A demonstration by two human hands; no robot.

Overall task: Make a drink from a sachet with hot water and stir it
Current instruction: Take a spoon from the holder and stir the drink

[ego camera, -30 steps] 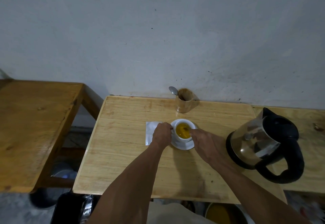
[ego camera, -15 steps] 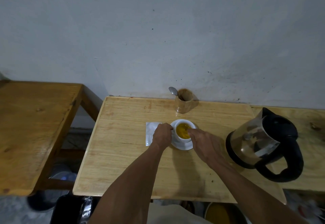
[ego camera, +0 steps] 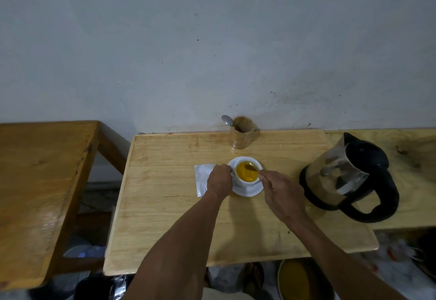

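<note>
Grey-white scuffed wall fills the upper half of the frame; light wooden table (ego camera: 165, 205) sits centre-bottom, a darker wooden table (ego camera: 35, 193) at left; white cup (ego camera: 247, 183) on a white saucer (ego camera: 247, 191) sits mid-frame, filled with yellow-orange drink (ego camera: 245, 173); left hand (ego camera: 219, 179) is closed on the cup's left side, steadying it; right hand (ego camera: 280, 193) is pinched shut on a spoon (ego camera: 251, 167) whose bowl dips into the liquid; step looks like stirring, powder and water apparently already in; next move likely calls for keeping the cup steady, then lifting the spoon out without dripping; emptied white sachet (ego camera: 203, 179) lies flat just left of the cup, partly under the left hand; kettle (ego camera: 349, 177) stands at right, well apart; wooden holder (ego camera: 243, 134) with a second spoon (ego camera: 227, 120) sits by the wall; no readable brand or writing anywhere.
</note>
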